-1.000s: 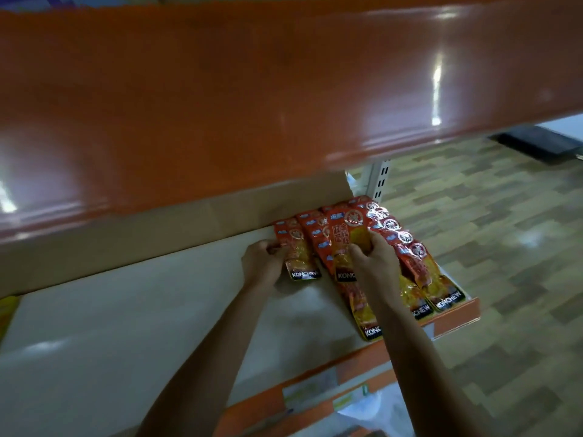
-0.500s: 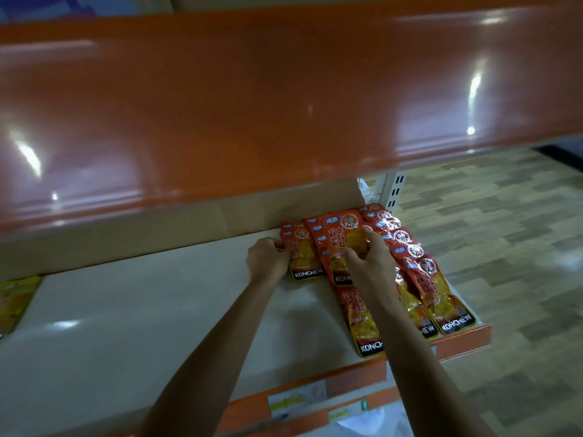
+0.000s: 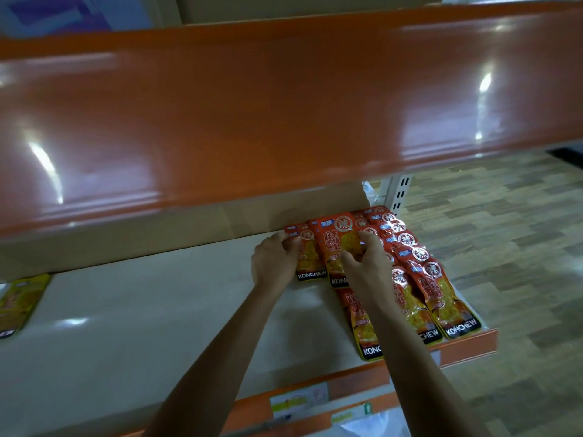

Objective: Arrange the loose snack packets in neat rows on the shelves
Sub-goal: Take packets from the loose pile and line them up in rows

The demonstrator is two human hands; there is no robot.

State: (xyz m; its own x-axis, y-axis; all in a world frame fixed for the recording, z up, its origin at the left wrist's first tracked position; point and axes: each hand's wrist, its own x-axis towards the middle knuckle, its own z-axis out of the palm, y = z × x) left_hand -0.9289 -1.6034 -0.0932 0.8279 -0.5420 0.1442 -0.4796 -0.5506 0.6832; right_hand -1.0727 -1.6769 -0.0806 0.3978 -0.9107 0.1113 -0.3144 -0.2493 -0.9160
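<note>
On the cream shelf point(image 3: 142, 310), towards its right end, red snack packets point(image 3: 441, 298) are laid in overlapping rows. The leftmost packet point(image 3: 311, 263) is pinched at its left edge by the left hand point(image 3: 276, 263). The neighbouring packet point(image 3: 335, 242) is pinched between thumb and curled fingers of the right hand point(image 3: 369, 266). A yellow packet point(image 3: 19, 304) is seen at the shelf's left edge.

Red-orange KONCHEW snack packets point(image 3: 438, 298) lie flat, overlapping in rows (labels up), at right end of shelf point(image 3: 142, 310).
</note>
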